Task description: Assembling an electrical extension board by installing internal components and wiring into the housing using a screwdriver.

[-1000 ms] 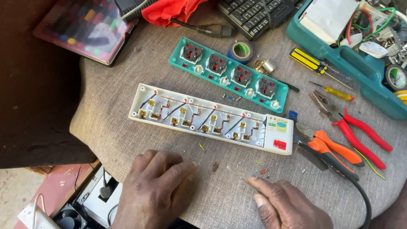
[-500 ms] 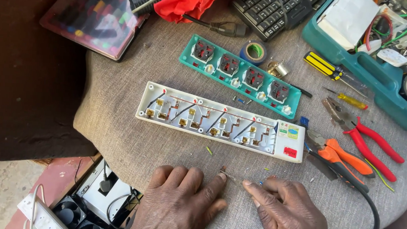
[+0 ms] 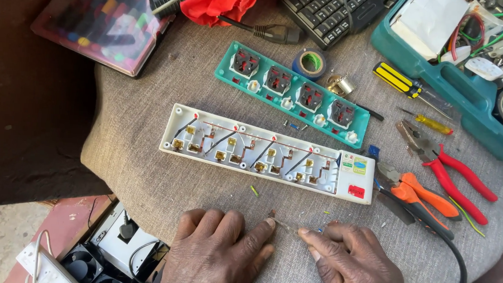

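Our two hands now meet at the near edge of the cloth-covered table (image 3: 146, 176), just below the opened white power strip base (image 3: 268, 154); a second ago they lay flat and apart on the cloth, and half a second ago they were already drawing together. Between them we now pinch a thin bare wire strand (image 3: 284, 223), the left hand (image 3: 220, 254) pressing one end with its forefinger tip, the right hand (image 3: 354, 267) gripping the other end between thumb and forefinger. We judge the work has passed from resting to handling this small strand. The left hand's other fingers lie loosely curled on the cloth, knuckles up; the right hand is half closed, its wrist angled in from the lower right.

Beyond the white base, on its far side, lies the teal socket cover (image 3: 294, 95), face up. To the right of the base rest the orange-handled cutters (image 3: 415, 193) and red-handled pliers (image 3: 450, 175), untouched. The base itself has not shifted on the table, its copper strips exposed.
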